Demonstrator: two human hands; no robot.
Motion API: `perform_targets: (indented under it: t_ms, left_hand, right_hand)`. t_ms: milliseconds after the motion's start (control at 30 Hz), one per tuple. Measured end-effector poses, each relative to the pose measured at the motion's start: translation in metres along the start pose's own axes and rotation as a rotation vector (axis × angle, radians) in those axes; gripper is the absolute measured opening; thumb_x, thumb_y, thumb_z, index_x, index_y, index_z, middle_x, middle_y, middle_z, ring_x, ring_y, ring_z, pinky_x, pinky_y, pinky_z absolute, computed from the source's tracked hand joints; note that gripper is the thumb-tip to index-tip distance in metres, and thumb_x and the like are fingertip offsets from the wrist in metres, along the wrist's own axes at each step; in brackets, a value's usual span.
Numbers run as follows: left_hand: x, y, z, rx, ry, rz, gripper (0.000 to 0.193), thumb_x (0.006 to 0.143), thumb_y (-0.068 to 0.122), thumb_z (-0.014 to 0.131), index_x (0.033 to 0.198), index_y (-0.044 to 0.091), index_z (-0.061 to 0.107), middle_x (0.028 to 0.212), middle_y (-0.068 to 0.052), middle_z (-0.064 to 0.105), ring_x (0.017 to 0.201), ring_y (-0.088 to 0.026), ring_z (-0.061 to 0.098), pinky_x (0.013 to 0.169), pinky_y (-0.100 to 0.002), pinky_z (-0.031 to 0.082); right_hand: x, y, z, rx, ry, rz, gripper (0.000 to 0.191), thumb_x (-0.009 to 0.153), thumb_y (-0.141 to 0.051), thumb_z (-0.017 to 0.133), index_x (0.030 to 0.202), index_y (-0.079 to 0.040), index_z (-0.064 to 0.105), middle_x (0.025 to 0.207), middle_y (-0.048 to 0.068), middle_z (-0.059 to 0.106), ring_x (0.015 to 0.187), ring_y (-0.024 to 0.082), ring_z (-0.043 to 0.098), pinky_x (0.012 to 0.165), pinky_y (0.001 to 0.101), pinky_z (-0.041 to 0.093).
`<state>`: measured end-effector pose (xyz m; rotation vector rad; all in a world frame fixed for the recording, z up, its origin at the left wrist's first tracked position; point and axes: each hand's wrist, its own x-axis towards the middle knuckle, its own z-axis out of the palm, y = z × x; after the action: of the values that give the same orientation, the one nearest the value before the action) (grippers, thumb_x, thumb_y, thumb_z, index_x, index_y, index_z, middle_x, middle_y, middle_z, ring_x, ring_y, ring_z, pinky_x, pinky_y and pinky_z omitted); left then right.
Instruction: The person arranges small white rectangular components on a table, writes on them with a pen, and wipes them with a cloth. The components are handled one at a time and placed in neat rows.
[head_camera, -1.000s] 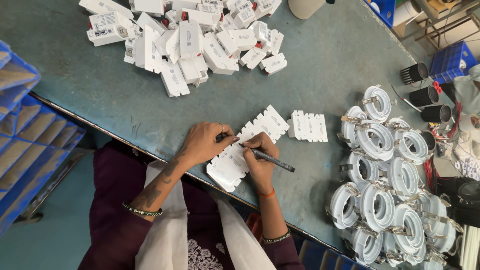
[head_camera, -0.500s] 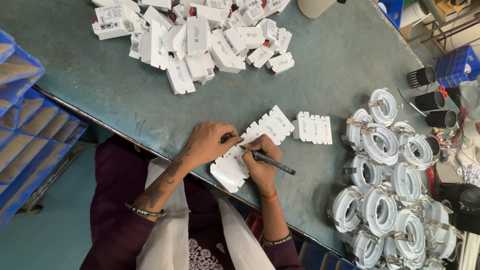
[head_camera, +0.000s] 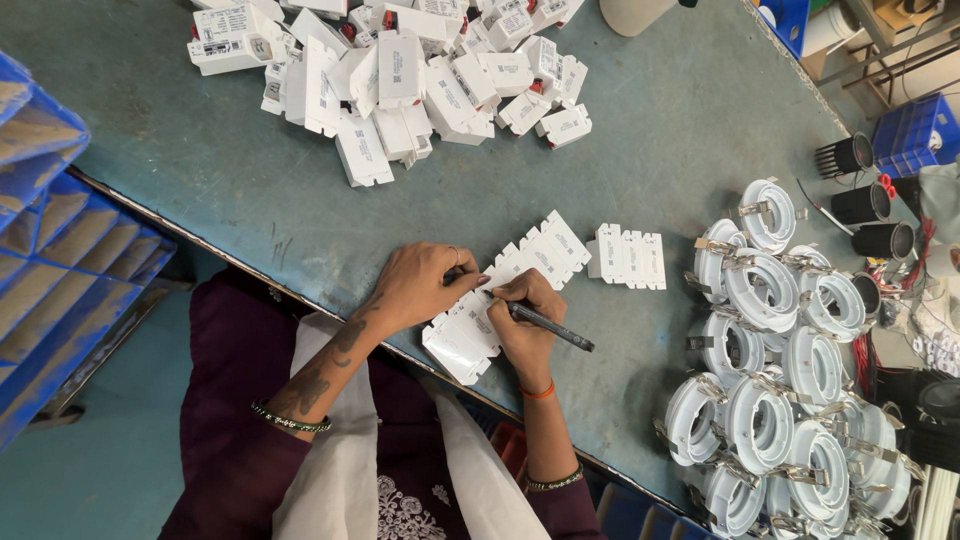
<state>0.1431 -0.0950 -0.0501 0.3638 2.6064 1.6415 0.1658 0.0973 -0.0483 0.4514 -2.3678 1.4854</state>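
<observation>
- Right hand (head_camera: 525, 320) has its fingers pinched around a black pen (head_camera: 548, 327), tip down on a row of small white boxes (head_camera: 505, 295) near the table's front edge. The pen's back end sticks out toward 4 o'clock.
- Left hand (head_camera: 420, 285) lies flat-ish on the same row, just at 9 o'clock of the pen tip. Fingers are held close together and pressing down on the boxes, with a ring on one of them.
- That row runs diagonally, from about 7 o'clock near the table edge up to 1 o'clock, boxes side by side and touching.
- A second, shorter row of white boxes (head_camera: 627, 257) sits just off the far end of the first one, at about 2 o'clock from the hands, a small gap between them.
- Big loose pile of white boxes (head_camera: 400, 75) is way up at 12 o'clock, well apart from the hands.
- At 3 o'clock there's a heap of white round light housings (head_camera: 775, 370) with metal clips, stacked against each other.
- A few black cylinders (head_camera: 860, 205) lie beyond those, around 2 o'clock.
- Blue bins (head_camera: 60, 250) off the table at 9 o'clock.
- It all sits on a grey-green table (head_camera: 230, 180), scuffed up a bit.
</observation>
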Motion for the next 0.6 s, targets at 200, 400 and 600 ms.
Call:
perform_targets:
  t_ms: [200, 400, 600]
  left_hand:
    - [0.0002, -0.0013, 0.0004, 0.003, -0.005, -0.004, 0.021, 0.087, 0.031, 0.075, 0.086, 0.011, 0.077, 0.07, -0.003, 0.075, 0.059, -0.02, 0.07, 0.057, -0.035, 0.052]
    - [-0.0009, -0.0009, 0.0008, -0.003, 0.007, 0.012, 0.021, 0.087, 0.031, 0.075, 0.085, 0.01, 0.077, 0.069, -0.003, 0.074, 0.059, -0.02, 0.07, 0.057, -0.035, 0.052]
    - [-0.0007, 0.0011, 0.0, 0.012, -0.01, -0.005, 0.021, 0.088, 0.032, 0.075, 0.085, 0.011, 0.077, 0.069, -0.003, 0.074, 0.058, -0.019, 0.069, 0.056, -0.035, 0.051]
  right_hand:
    - [0.001, 0.0015, -0.0004, 0.038, -0.013, -0.037, 0.006, 0.072, 0.007, 0.065, 0.076, 0.002, 0.063, 0.074, 0.004, 0.059, 0.067, 0.01, 0.056, 0.062, 0.0241, 0.043]
    - [-0.0001, 0.0016, -0.0019, 0.023, -0.015, -0.035, 0.006, 0.073, 0.007, 0.066, 0.077, 0.003, 0.064, 0.075, 0.005, 0.06, 0.067, 0.01, 0.055, 0.062, 0.024, 0.042]
    - [-0.0006, 0.0018, -0.0021, 0.012, 0.018, -0.005, 0.006, 0.072, 0.007, 0.067, 0.075, 0.003, 0.064, 0.073, 0.005, 0.059, 0.063, 0.01, 0.05, 0.059, 0.0238, 0.037]
